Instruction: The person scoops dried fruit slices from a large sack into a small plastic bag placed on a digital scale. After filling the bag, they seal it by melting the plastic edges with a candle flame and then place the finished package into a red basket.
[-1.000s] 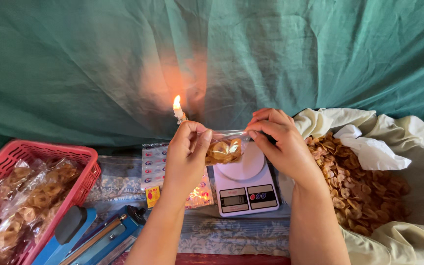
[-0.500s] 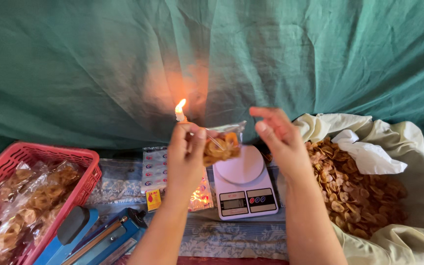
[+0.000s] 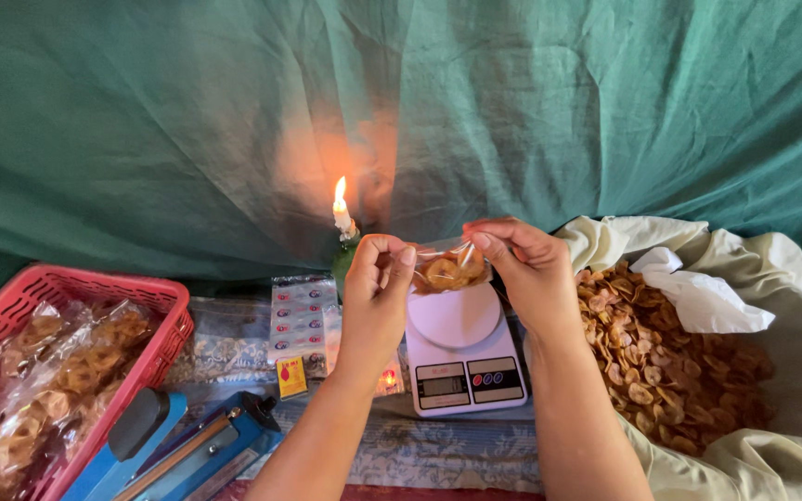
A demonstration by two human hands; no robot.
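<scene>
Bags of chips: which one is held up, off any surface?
The small clear bag of chips, pinched between both hands above the white scale; the other bags lie in the red basket.

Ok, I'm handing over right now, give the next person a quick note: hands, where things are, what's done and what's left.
Left hand and right hand each pinch one end of a small clear bag of chips, held up above the white scale.
Lit candle stands just left of the bag, not touching it.
Done: filled bags lie in the red basket at left.
Left: loose chips remain in the cloth sack at right; the held bag looks unsealed.
Blue sealer lies unused in front.
</scene>
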